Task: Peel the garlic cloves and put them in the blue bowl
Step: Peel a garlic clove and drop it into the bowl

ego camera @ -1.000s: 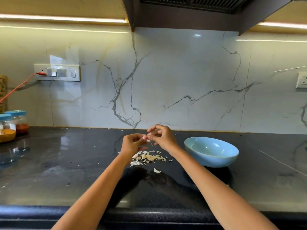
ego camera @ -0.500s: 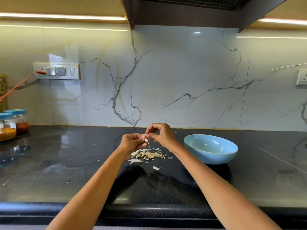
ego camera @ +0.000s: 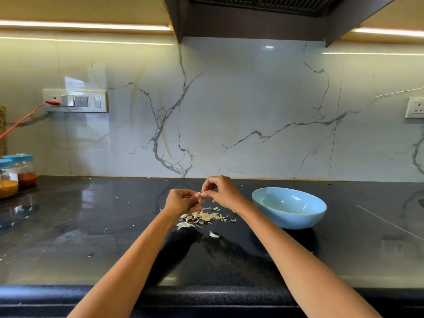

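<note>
Garlic clove [ego camera: 201, 196]: pinched between both hands above the counter, just over the heap of skins; mostly hidden by fingertips, so its long axis and pointing cannot be told.
Left hand [ego camera: 181, 201]: fingers curled, thumb and fingertips pinching the clove.
Right hand [ego camera: 223, 191]: fingers curled, fingertips pinching the clove or its skin from the other side, touching the left hand.
Skins [ego camera: 203, 218]: pale loose heap on the counter under the hands, one piece [ego camera: 213, 235] lying apart, nearer the person.
Blue bowl [ego camera: 289, 208]: upright, right of the hands, near but apart.
Counter [ego camera: 91, 237]: dark, glossy, speckled with scraps.
Jars [ego camera: 16, 174]: far left, blue lids, orange and red contents.
Writing: none readable.
</note>
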